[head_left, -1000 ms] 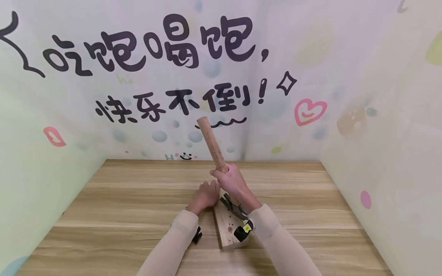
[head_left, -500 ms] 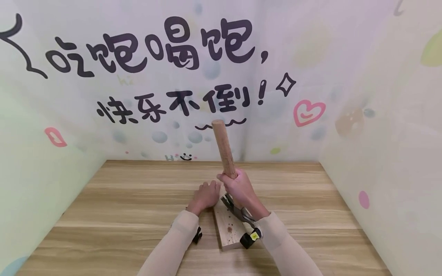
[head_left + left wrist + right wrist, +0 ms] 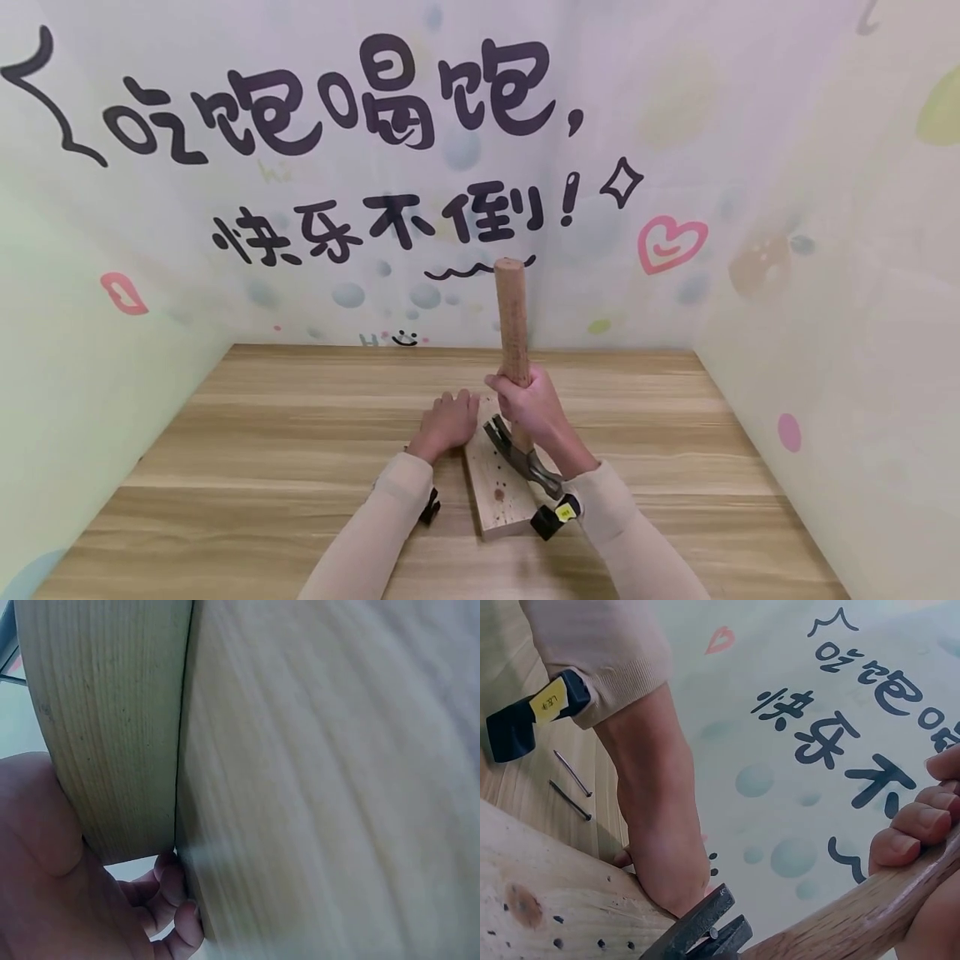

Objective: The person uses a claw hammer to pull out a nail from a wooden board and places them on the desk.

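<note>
In the head view my right hand (image 3: 534, 407) grips the wooden handle of a claw hammer (image 3: 512, 321), which stands nearly upright. The metal hammer head (image 3: 531, 471) lies over a wooden board (image 3: 493, 487) with small dark holes and a knot. A small nail head (image 3: 712, 933) shows between the claw's prongs in the right wrist view; its shank is hidden. My left hand (image 3: 450, 419) holds the board's far left side. Seen from the left wrist, its curled fingers (image 3: 169, 885) reach the board's lower corner, with the palm against its side.
Two loose nails (image 3: 571, 774) lie on the table left of the board. The wood-grain table (image 3: 262, 467) meets a printed back wall (image 3: 360, 321) and side walls. Each wrist carries a black strap-on device, one being the right wrist device (image 3: 553, 518).
The hammer handle has swung from leaning left to almost upright, its top end moving right. My right hand shifts right and slightly down with it. The left hand and the board stay in place.
</note>
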Available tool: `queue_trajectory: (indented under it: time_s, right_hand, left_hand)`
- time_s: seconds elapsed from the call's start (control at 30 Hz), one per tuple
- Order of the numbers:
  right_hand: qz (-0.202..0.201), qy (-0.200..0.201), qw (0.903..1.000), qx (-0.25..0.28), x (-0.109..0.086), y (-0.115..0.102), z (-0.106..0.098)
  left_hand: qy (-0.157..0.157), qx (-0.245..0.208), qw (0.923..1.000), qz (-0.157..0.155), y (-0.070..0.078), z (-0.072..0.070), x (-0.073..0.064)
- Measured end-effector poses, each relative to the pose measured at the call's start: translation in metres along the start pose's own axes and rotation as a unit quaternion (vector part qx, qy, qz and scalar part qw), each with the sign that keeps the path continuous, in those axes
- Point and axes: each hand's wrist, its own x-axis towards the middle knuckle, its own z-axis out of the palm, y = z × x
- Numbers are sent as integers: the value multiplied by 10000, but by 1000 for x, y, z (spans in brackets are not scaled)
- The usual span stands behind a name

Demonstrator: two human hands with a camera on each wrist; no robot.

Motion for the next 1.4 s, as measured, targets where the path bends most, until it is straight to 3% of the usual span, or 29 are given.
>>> queue_trajectory:
  time_s: [0.47,0.9,1.13,1.4]
  right_hand:
    - [-308,155,9993,-106,-13,-13,-11]
    - [-797,-39,9968,16,-19,-33,-23]
    - [-930,-150,9955,42,-24,-37,-21]
    - [-1014,-199,9946,44,-26,-41,-15]
  left_hand:
    - [187,-365,9992,17,-2,0,-3]
    - [1258,-556,9902,233,-10,-17,-21]
    - [1277,-717,9850,910,-8,-25,-41]
    - [980,-994,9728,1849,6,-29,-65]
